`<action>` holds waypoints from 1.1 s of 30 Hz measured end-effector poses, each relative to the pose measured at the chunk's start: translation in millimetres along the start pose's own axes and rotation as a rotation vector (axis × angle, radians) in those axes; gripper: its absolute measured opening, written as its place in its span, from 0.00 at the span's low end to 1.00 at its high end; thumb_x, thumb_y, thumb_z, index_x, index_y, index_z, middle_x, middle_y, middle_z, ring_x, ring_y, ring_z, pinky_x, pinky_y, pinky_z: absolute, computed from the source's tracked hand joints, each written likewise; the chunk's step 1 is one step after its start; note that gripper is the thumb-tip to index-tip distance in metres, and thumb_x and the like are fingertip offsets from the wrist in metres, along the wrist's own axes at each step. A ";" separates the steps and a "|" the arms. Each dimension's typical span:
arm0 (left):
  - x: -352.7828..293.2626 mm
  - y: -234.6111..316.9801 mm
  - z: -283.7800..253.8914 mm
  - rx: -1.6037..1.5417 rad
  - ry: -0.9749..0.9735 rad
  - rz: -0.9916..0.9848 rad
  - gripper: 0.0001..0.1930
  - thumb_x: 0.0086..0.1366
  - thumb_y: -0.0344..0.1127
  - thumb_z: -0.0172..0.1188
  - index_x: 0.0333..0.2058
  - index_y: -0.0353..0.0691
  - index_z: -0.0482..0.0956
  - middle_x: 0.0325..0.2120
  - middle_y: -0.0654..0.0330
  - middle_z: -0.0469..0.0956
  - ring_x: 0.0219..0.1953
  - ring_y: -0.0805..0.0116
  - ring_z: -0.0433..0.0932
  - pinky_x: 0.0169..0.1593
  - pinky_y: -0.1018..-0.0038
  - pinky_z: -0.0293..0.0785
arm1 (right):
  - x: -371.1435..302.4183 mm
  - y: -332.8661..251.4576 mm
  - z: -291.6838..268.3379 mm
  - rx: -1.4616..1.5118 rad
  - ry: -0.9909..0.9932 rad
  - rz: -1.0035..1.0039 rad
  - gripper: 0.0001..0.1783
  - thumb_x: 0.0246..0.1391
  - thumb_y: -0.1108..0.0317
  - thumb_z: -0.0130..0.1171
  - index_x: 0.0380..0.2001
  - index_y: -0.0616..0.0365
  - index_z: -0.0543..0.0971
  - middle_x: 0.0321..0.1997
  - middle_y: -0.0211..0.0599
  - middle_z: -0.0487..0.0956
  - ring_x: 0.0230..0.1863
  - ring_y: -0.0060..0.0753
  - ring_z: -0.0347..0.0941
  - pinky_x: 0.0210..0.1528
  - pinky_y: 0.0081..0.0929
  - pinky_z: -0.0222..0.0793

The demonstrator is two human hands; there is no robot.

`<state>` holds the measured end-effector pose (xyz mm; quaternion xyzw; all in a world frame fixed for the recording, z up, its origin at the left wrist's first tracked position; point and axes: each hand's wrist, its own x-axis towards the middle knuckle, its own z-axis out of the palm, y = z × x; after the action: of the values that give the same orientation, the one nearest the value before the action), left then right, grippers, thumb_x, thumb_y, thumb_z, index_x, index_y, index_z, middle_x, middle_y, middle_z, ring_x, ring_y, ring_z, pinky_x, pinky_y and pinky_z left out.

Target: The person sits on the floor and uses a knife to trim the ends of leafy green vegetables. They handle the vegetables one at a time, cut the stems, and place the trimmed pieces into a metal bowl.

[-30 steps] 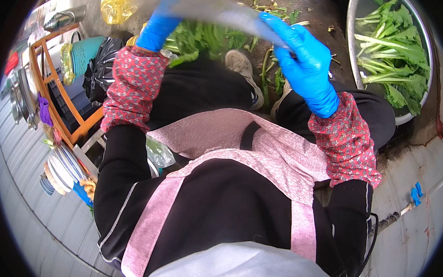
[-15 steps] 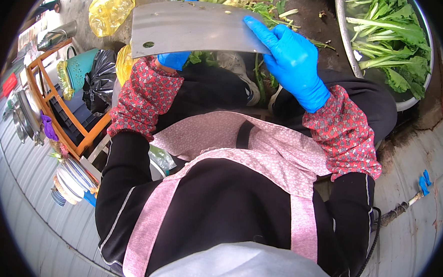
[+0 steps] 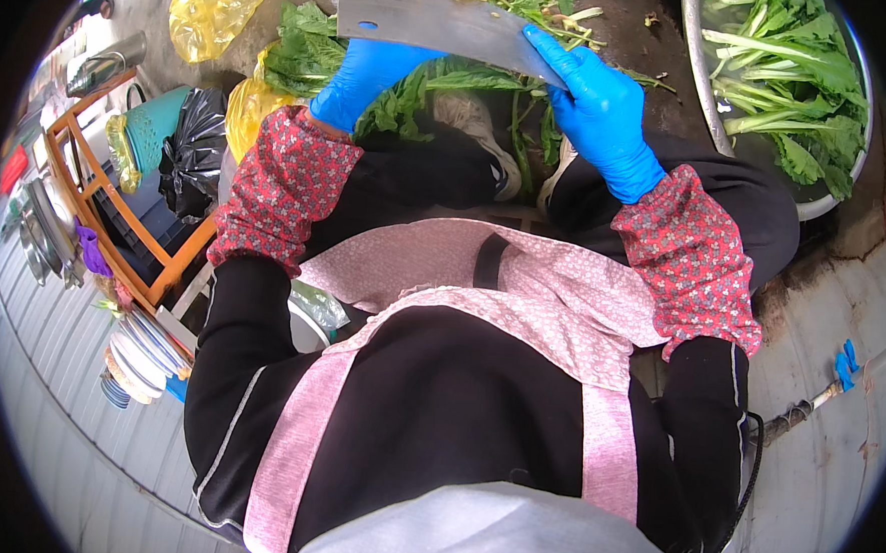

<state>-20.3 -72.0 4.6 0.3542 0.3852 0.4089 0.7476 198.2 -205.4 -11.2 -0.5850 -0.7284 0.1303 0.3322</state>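
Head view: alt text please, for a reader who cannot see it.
Seen from above, a seated person in blue gloves holds a wide steel cleaver flat, left hand beneath it and right hand at its far end, over leafy greens on the ground. A metal basin of greens sits at the right; an orange rack stands at the left.

Yellow plastic bag [image 3: 215, 6] upper left; orange wooden rack [image 3: 95, 220]; stacked plates [image 3: 138, 356]; black bag [image 3: 189, 153].
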 end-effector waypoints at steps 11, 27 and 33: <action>-17.1 35.2 -13.5 0.090 -0.110 -0.115 0.29 0.44 0.30 0.75 0.48 0.34 0.79 0.37 0.60 0.81 0.42 0.72 0.78 0.50 0.71 0.77 | 16.4 -10.8 -14.0 0.167 -0.047 -0.081 0.46 0.42 0.79 0.62 0.68 0.34 0.74 0.28 0.35 0.72 0.25 0.41 0.73 0.29 0.36 0.72; -6.9 31.8 -8.7 0.357 -0.244 -0.187 0.27 0.46 0.28 0.74 0.47 0.34 0.79 0.36 0.61 0.81 0.41 0.74 0.77 0.49 0.72 0.76 | -22.0 17.5 3.4 0.114 -0.144 0.168 0.33 0.54 0.74 0.65 0.64 0.37 0.78 0.40 0.39 0.83 0.33 0.45 0.81 0.36 0.34 0.78; 4.1 7.5 -8.8 0.503 -0.129 -0.063 0.26 0.46 0.27 0.73 0.47 0.34 0.79 0.36 0.62 0.81 0.41 0.74 0.77 0.48 0.72 0.76 | -5.8 5.4 7.5 0.065 -0.032 0.052 0.38 0.48 0.72 0.66 0.65 0.32 0.77 0.30 0.33 0.76 0.25 0.40 0.77 0.28 0.34 0.75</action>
<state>-28.9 -63.3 5.8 0.5419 0.4373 0.2533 0.6715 198.0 -207.8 -21.8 -0.5905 -0.7136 0.1717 0.3355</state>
